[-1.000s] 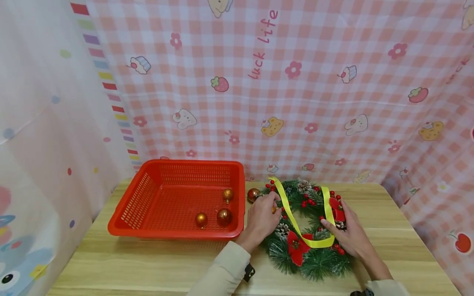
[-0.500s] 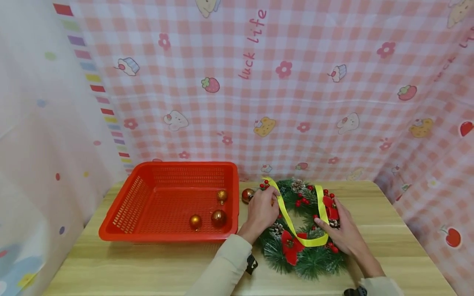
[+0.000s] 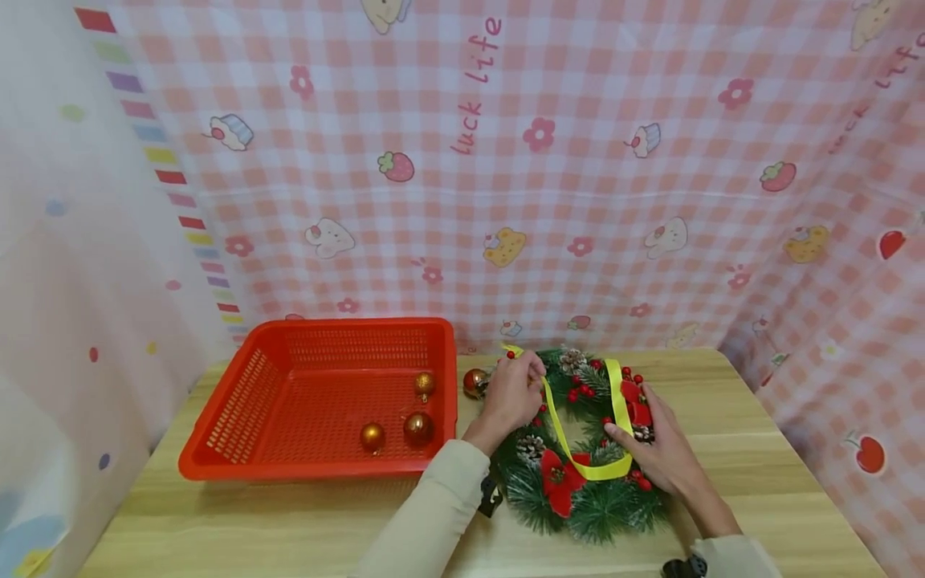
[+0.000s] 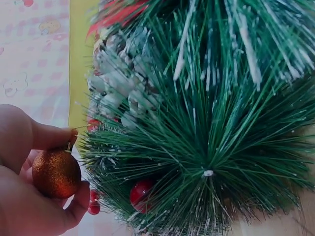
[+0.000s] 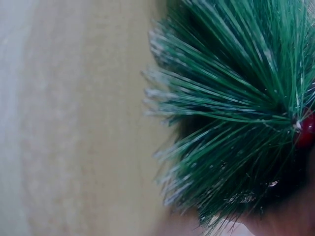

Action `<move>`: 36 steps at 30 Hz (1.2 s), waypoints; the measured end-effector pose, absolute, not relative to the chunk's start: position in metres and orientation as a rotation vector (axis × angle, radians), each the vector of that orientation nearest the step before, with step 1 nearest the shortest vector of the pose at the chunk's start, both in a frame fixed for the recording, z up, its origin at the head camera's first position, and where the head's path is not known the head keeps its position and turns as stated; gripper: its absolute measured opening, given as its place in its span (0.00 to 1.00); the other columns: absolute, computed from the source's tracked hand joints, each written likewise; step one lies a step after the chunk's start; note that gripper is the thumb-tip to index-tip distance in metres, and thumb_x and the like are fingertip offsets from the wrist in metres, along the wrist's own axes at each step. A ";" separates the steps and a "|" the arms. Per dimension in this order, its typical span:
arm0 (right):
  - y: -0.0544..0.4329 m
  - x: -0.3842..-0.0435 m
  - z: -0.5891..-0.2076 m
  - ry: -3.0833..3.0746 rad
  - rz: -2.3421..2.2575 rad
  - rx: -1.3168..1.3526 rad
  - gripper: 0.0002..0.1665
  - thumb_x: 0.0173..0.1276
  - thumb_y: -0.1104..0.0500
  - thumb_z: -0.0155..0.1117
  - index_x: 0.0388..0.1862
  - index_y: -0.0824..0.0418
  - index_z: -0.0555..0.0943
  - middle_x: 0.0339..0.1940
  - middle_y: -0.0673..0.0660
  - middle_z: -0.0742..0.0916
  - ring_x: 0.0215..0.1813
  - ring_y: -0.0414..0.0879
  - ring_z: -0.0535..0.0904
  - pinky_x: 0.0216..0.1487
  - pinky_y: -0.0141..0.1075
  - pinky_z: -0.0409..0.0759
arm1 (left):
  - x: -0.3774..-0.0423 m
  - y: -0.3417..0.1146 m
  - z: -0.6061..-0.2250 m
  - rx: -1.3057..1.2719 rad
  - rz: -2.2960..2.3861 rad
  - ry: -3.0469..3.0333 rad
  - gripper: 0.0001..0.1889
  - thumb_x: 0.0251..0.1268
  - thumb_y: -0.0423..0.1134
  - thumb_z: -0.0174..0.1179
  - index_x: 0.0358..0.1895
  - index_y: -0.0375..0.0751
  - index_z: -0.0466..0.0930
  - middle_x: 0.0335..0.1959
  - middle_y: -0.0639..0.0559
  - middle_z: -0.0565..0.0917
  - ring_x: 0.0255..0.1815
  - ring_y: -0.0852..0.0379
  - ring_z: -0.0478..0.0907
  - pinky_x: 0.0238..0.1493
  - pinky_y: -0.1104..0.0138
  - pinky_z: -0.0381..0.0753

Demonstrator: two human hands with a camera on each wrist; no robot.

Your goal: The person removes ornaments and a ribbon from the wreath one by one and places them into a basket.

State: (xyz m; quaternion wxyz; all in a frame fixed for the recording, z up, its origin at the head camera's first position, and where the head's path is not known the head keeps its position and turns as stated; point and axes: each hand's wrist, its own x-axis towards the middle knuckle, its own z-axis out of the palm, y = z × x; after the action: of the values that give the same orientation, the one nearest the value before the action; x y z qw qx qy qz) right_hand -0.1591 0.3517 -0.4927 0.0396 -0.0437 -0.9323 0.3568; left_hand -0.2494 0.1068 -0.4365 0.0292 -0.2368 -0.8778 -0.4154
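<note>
In the head view my left hand point(image 3: 513, 395) is over the left rim of a green Christmas wreath point(image 3: 603, 514). Between its thumb and fingers it pinches a small glittery copper bauble point(image 4: 56, 173), plain in the left wrist view and hidden by the hand in the head view. The bauble's cap and hanging loop lie near the thumb tip, close to the wreath's needles. My right hand point(image 3: 665, 449) grips the wreath's right side, thumb on top near the yellow ribbon point(image 3: 617, 393). Red bows point(image 3: 558, 482), berries and frosted pinecones point(image 3: 531, 449) decorate the wreath.
A red plastic basket point(image 3: 209, 470) stands to the left, with a large shiny bauble point(image 3: 418, 429) and two smaller ones point(image 3: 372, 436) inside. Another bauble point(image 3: 474, 383) lies between basket and wreath. The wooden table point(image 3: 751, 482) meets a checked curtain point(image 3: 549, 185) at the back.
The head view has turned a little right. My left hand has moved slightly toward the wreath's far side, still pinching the bauble. The right hand keeps its grip on the wreath.
</note>
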 end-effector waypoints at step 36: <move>0.350 -0.157 -0.494 -2.822 1.094 -0.139 0.60 0.69 0.36 0.60 0.82 0.53 0.34 0.79 0.73 0.50 0.75 0.75 0.49 0.63 0.74 0.55 | -0.264 0.116 -0.445 -0.751 -1.184 -2.832 0.10 0.63 0.26 0.60 0.32 0.46 0.72 0.28 0.55 0.73 0.29 0.59 0.70 0.33 0.68 0.71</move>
State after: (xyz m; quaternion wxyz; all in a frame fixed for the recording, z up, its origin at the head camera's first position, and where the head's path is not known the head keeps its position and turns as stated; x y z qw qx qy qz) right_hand -0.1570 0.3495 -0.4942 0.0559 -0.0458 -0.9299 0.3606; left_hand -0.2636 0.1160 -0.4453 -0.0093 -0.2377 -0.8961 -0.3746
